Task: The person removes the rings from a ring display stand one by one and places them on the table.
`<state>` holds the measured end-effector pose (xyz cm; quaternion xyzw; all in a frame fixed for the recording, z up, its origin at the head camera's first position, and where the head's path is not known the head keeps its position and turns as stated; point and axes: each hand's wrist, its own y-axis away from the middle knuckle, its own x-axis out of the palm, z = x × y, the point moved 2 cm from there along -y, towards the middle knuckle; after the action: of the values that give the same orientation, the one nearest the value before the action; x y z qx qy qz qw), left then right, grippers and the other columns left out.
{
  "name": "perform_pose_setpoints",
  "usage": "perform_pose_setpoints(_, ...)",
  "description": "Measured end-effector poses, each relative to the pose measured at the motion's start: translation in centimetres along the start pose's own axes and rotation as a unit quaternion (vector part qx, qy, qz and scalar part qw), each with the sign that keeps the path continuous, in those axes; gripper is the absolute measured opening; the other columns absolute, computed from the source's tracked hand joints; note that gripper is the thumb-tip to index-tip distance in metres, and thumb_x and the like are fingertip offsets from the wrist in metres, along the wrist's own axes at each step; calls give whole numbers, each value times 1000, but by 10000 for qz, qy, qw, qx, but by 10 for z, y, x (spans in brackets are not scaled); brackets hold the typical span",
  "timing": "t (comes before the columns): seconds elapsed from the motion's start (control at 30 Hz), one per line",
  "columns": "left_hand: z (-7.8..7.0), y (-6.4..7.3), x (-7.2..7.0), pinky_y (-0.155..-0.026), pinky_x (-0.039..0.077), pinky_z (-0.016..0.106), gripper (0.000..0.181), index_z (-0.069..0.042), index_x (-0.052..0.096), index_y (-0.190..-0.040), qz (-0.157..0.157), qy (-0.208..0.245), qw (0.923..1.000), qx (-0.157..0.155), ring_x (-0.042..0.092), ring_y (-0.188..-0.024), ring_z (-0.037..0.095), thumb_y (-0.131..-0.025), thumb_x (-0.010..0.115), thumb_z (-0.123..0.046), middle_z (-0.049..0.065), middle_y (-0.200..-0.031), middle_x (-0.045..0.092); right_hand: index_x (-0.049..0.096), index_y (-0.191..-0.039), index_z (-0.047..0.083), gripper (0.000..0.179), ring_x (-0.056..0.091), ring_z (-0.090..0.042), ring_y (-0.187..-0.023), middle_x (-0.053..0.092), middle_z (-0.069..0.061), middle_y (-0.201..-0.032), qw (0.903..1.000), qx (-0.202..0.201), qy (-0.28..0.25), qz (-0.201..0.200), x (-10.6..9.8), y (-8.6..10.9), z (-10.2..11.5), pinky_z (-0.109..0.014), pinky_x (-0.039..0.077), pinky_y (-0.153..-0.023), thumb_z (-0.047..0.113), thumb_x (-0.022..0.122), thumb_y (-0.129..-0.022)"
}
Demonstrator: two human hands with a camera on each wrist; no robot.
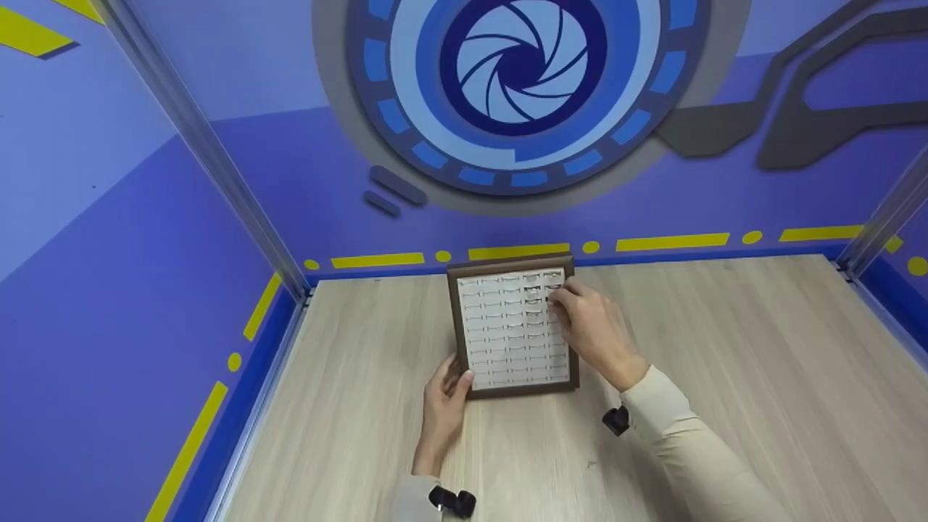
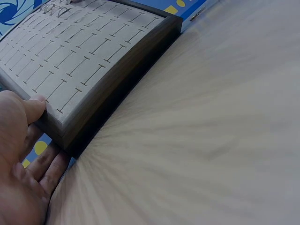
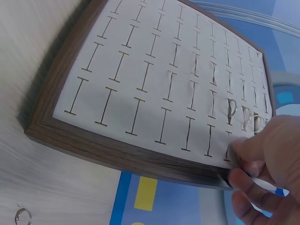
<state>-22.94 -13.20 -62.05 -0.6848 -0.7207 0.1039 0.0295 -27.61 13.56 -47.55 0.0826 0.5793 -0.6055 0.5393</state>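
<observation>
A brown-framed ring display tray [image 1: 458, 326] with a white slotted insert [image 1: 496, 346] stands tilted up on the table. My left hand [image 1: 444, 402] grips its lower left corner, thumb on the front edge and fingers behind, as the left wrist view also shows. At the upper right of the insert, my right hand [image 1: 598, 326] has thumb and fingertips together at a slot in the edge column. It appears to pinch a small ring, mostly hidden by the fingertips. Several silvery rings [image 3: 232, 110] sit in slots close to that hand; most other slots hold none.
A loose ring [image 3: 23, 216] lies on the wooden table [image 1: 754, 362], seen at the lower left of the right wrist view. Behind the tray rises a blue printed wall [image 1: 275, 174], with another panel [image 1: 109, 290] along the left.
</observation>
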Motion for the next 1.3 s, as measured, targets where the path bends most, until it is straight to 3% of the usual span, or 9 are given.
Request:
perform_pose_setpoints(0.23,1,-1,-1,-116,53,33,51,-5,50,-157,33,-38,10000,0,60,-140,33,-108,64,-15,18,-151,62,77,-103,3,14,72,-30,-77,71,-8,-98,9998,-193,29,-93,3,1,-2,-42,64,-63,-6,77,-92)
perform_pose_setpoints(0.6,2,1,-2,-118,52,40,51,-2,51,-156,-35,-120,9999,-17,58,-142,34,-108,65,-16,20,-151,62,75,-104,4,15,72,-27,-78,69,-6,-102,9986,-497,19,-202,4,6,-4,-40,63,-63,-6,77,-93)
perform_pose_setpoints(0.8,0,1,-2,-118,52,39,52,-4,49,-157,74,-72,9999,-128,57,-143,34,-109,64,-19,18,-152,60,74,-103,4,17,72,-27,-76,69,-7,-102,9979,-563,22,-305,3,9,-5,-42,62,-61,-9,76,-92)
perform_pose_setpoints(1.3,0,-1,-2,-122,48,43,52,-5,51,-157,13,-277,9995,-151,56,-145,33,-108,65,-19,17,-153,60,75,-107,3,20,73,-27,-78,70,-9,-105,9957,-757,-68,-527,4,14,-10,-39,63,-65,-9,77,-92)
